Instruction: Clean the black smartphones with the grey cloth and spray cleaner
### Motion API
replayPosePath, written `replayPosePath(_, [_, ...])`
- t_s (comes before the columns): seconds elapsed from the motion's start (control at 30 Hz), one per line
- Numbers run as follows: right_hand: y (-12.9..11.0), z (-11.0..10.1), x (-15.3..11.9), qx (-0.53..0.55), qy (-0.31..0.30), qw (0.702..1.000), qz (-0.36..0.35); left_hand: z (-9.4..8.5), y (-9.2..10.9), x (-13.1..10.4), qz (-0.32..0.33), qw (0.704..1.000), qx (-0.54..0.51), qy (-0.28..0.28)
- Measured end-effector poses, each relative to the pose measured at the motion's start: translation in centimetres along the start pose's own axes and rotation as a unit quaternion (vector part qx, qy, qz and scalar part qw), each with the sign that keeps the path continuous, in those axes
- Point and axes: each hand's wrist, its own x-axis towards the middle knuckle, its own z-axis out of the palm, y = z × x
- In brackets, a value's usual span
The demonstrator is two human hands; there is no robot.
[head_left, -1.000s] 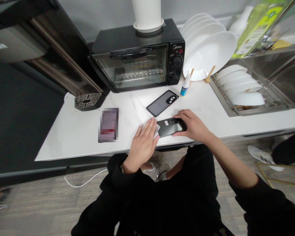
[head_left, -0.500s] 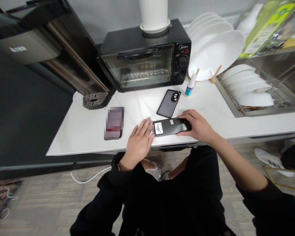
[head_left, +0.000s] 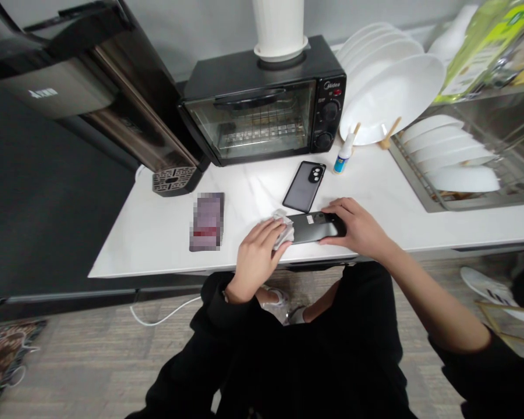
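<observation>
A dark phone point(head_left: 306, 228) lies back up near the counter's front edge, with a small white label by its camera end. My right hand point(head_left: 357, 228) grips its right end between thumb and fingers. Under the fingers of my left hand point(head_left: 258, 251) is a crumpled white cloth or tissue point(head_left: 285, 230), pressed on the phone's left end and covering it. Just behind the phone lies a phone case point(head_left: 304, 186) with a black rim. A small spray bottle point(head_left: 343, 156) stands behind and to the right of the case.
A pixelated flat item point(head_left: 206, 222) lies on the white counter point(head_left: 148, 238) at the left. Behind stand a drinks machine point(head_left: 131, 116), a toaster oven point(head_left: 262, 119) and upright white plates point(head_left: 388, 99). A dish rack point(head_left: 463, 169) sits at the right.
My left hand and the white cloth have moved right over the phone's left end, covering the barcode label seen before. My right hand keeps its grip. The whole view has shifted slightly.
</observation>
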Motion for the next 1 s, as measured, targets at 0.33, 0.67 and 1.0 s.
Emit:
replayPosePath(0.33, [-0.1, -0.1, 0.1, -0.013, -0.008, 1.000, -0.001, -2.0, -1.2, -0.2, 0.002, 0.994, 0.077, -0.072])
replayPosePath(0.67, [0.0, 0.0, 0.1, 0.000, -0.014, 1.000, -0.003, -0.5, -1.0, -0.9, 0.016, 0.992, 0.093, -0.088])
replayPosePath(1.0, [0.7, -0.4, -0.2, 0.046, -0.021, 0.999, -0.009, 1.0, 3.3, 2.6, 0.160, 0.972, 0.099, -0.144])
